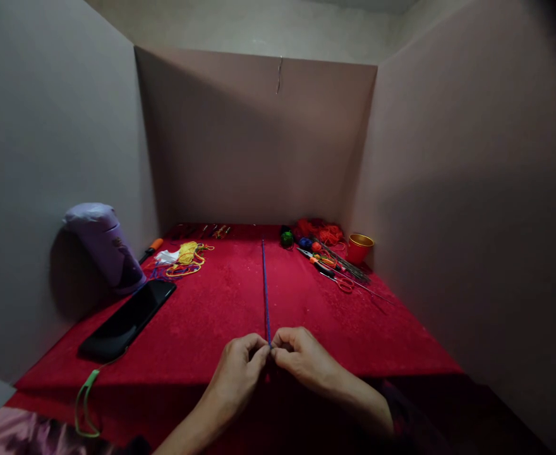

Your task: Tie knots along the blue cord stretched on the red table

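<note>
A thin blue cord runs straight from the far middle of the red cloth to my fingers at the near edge. My left hand pinches its near end between thumb and forefinger. My right hand is closed on the same end from the other side, fingertips almost touching those of the left. What exactly lies between the fingertips is too small to make out. Red-handled scissors and pliers lie farther off to the right.
Left: a black phone with a green strap, a purple bottle, yellow yarn and an orange-handled tool. Right: yarn balls, red yarn, thin sticks and a red cup. Grey panels enclose the table.
</note>
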`<action>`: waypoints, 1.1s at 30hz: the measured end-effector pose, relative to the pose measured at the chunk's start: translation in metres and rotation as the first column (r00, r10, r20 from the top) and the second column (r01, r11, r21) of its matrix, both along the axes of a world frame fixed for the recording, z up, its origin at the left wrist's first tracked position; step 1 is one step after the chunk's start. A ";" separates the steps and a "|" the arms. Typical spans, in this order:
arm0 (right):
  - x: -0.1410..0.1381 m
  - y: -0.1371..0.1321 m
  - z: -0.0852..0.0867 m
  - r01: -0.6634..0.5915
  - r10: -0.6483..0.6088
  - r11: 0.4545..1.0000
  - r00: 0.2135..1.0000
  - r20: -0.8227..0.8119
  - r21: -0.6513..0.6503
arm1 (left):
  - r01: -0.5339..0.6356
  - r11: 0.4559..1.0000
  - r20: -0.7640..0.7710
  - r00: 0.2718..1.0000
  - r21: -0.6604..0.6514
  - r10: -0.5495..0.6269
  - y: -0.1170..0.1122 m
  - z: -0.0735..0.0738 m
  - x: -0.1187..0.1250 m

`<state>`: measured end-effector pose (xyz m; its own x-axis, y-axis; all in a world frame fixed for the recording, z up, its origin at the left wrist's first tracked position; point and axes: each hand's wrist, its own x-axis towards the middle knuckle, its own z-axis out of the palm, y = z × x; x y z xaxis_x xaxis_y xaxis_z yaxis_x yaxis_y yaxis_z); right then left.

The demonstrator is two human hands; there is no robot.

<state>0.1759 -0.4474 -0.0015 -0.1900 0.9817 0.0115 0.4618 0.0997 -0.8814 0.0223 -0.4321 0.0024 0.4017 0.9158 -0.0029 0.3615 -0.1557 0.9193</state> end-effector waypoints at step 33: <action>-0.024 -0.056 -0.023 0.069 -0.376 0.760 0.857 0.351 0.646 | 0.005 0.916 0.348 0.926 -0.401 0.147 -0.007 0.000 0.012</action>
